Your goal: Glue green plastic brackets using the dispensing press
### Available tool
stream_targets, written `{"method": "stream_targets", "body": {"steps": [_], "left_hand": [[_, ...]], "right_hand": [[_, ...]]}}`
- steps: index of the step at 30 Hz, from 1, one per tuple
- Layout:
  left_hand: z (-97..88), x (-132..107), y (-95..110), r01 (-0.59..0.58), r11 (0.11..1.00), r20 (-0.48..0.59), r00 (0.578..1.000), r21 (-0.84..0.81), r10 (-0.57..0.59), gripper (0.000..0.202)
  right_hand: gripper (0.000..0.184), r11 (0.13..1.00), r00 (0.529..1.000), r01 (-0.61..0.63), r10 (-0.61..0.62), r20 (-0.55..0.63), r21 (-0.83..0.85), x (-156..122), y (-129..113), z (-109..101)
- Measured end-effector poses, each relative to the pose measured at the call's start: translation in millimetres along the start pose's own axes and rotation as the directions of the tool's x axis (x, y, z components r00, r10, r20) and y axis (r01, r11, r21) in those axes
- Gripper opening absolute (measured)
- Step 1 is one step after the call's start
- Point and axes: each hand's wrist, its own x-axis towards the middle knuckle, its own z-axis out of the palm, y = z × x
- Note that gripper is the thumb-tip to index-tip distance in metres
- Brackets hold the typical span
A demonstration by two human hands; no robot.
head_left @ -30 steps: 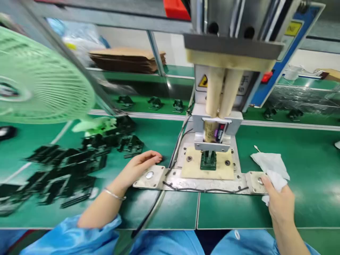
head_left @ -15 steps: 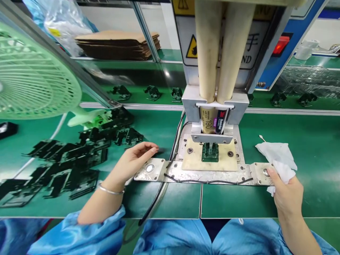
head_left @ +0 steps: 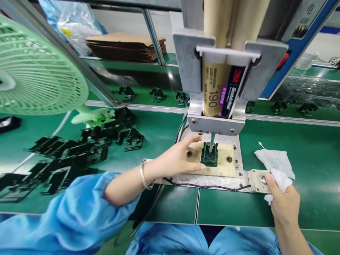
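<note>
My left hand (head_left: 177,159) reaches over the cream fixture plate (head_left: 226,169), thumb and fingers spread on either side of a small dark green plastic part (head_left: 205,160). Whether a fingertip touches the part I cannot tell. Above it, the thin nozzle (head_left: 211,142) of a two-tube glue cartridge (head_left: 221,88) points down into the part. My right hand (head_left: 287,203) is closed around a crumpled white wipe (head_left: 282,179), with its thumb by the round metal button (head_left: 264,180) on the right end of the metal base (head_left: 212,181). My left forearm hides the left button.
Several dark green parts (head_left: 98,152) lie piled on the left, beside a green fan (head_left: 39,71). More parts (head_left: 156,94) stand in a row along the back strip. A cotton swab (head_left: 261,145) lies behind the wipe. Black cables (head_left: 180,131) run past the base's left side.
My left hand has left the left button and moved right to the part on the fixture. The cartridge head has shifted and looks larger, its nozzle now showing. My right hand stays by its button.
</note>
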Motion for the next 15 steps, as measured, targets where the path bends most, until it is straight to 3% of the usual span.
{"method": "stream_targets", "body": {"steps": [3,6,11,15], "left_hand": [[9.5,15,3,-0.011,0.992,0.112,0.993,-0.123,0.025,0.061],[13.7,17,5,0.008,0.950,0.153,0.987,-0.311,0.042,0.053],[10.7,7,15,0.200,0.917,0.177,0.973,-0.345,-0.146,0.043],[8.8,-4,20,0.380,0.869,0.315,0.906,-0.316,-0.281,0.047]], "right_hand": [[0.070,0.999,0.999,0.042,-0.042,0.010,-0.003,3,5,0],[0.070,0.998,0.997,0.067,-0.067,0.027,0.003,5,10,0],[0.065,0.998,0.998,0.050,-0.052,0.047,0.047,4,13,-1],[0.066,0.996,0.997,0.057,-0.060,0.045,0.063,4,9,0]]}}
